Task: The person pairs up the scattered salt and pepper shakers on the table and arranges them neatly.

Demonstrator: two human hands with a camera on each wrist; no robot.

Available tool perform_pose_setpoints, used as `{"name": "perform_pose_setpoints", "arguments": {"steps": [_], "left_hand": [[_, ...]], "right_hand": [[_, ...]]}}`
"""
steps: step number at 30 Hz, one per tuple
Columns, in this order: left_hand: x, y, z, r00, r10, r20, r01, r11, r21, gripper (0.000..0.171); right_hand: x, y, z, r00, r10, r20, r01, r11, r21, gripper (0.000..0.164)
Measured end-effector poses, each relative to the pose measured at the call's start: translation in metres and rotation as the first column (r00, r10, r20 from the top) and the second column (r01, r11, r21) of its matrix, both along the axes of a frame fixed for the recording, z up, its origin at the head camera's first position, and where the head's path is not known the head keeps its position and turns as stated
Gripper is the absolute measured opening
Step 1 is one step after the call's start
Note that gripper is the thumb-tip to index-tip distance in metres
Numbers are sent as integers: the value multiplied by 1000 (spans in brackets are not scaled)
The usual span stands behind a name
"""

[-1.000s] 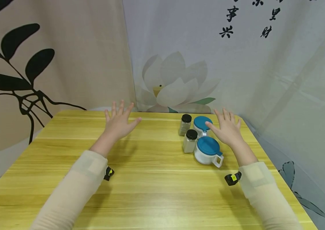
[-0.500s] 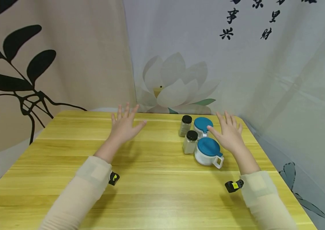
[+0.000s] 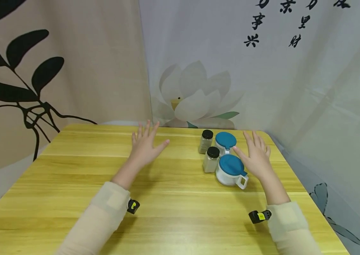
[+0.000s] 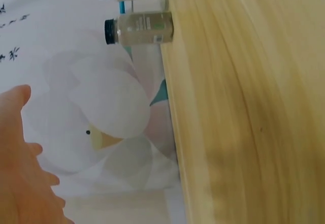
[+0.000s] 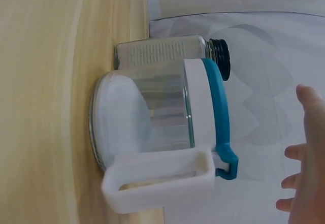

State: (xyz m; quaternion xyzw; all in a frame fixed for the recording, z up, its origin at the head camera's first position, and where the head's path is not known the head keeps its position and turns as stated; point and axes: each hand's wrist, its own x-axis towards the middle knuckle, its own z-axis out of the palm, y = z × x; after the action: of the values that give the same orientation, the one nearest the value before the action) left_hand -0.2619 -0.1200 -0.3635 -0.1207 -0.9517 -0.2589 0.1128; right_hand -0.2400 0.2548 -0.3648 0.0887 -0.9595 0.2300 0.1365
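Note:
Both hands are held over the wooden table with fingers spread. My left hand (image 3: 144, 148) is left of the bottles and touches nothing; in the left wrist view it shows at the lower left. My right hand (image 3: 257, 158) is just right of two seasoning jars, its thumb overlapping the back one's edge in the head view. The front jar (image 3: 229, 177) has a blue lid and a white handle; in the right wrist view its glass body holds white contents. Behind it stands a similar jar (image 3: 225, 140). To their left are two black-capped glass bottles, a front one (image 3: 211, 164) and a back one (image 3: 205, 144).
The wooden table (image 3: 167, 219) has its far edge close to a hanging cloth (image 3: 110, 63) printed with leaves, a lotus and characters. More pale cloth (image 3: 342, 148) hangs along the right side. A small black camera (image 3: 133, 206) sits at the left wrist, another camera (image 3: 259, 216) at the right.
My left hand has moved right and a little toward me. My right hand has drawn slightly toward me. The view has tipped up slightly; the jars and bottles stand in place.

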Motion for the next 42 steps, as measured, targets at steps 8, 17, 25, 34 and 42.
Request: {"name": "perform_pose_setpoints", "arguments": {"steps": [8,17,25,34,42], "left_hand": [[6,11,-6,999,-32,-9,33,995,92,85],[10,20,-15,998,-58,-33,63,981,185,80],[12,29,-21,996,-81,-42,89,967,239,81],[13,38,-27,996,-89,-27,93,954,286,81],[13,47,-33,995,-99,-18,99,942,320,79]], "right_hand": [[9,0,-6,1000,-8,-12,7,999,-51,78],[15,3,-13,999,-16,-38,11,993,-120,76],[19,7,-22,999,-16,-50,7,984,-177,75],[21,12,-31,999,8,-40,-17,970,-242,75],[22,16,-38,998,49,-33,-58,943,-328,73]]}}
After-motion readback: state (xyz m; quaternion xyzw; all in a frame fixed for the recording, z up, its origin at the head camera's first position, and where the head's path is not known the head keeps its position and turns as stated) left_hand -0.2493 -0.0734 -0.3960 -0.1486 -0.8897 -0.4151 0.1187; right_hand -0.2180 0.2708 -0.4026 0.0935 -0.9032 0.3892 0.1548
